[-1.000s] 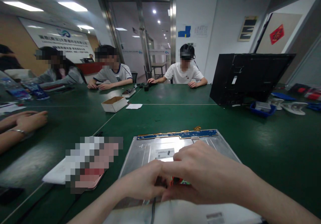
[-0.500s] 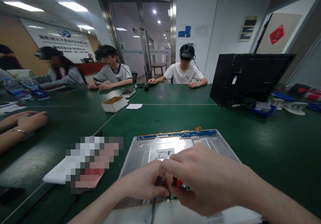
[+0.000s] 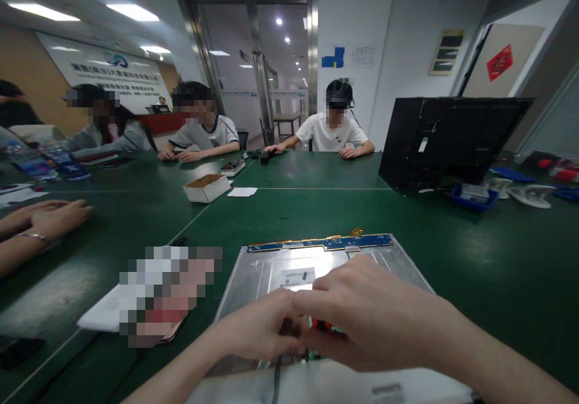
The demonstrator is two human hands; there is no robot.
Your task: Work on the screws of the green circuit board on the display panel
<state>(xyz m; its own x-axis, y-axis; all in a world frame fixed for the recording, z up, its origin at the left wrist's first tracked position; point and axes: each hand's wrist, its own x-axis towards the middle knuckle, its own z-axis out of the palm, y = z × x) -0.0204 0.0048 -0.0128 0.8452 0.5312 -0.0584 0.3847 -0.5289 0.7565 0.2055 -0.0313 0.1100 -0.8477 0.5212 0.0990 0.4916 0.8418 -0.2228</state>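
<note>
A silver metal panel (image 3: 257, 271) lies on the green table, with a blue circuit strip (image 3: 316, 243) along its far edge. Over its near part, my left hand (image 3: 262, 325) has its fingers curled together near a dark cable (image 3: 277, 380); what they pinch is too small to tell. Beside it, my right hand (image 3: 366, 313) is bent over a red part (image 3: 320, 323) and bits of green board, its fingertips close to those of my left hand. Whatever my right fingers grip is hidden. A whitish sheet-like thing (image 3: 335, 386) lies at the panel's near edge.
A pink and white item (image 3: 181, 295), partly pixelated, lies left of the panel. Farther off are an open box (image 3: 207, 188), a black monitor (image 3: 452, 142) and a blue tray (image 3: 473, 198). Another person's hands (image 3: 58, 220) rest at the left; several people sit around the table (image 3: 289, 211).
My right hand has tilted and its lower fingers have risen slightly, covering more of the green board. My left hand has barely moved. The other person's hands at the left have shifted slightly right.
</note>
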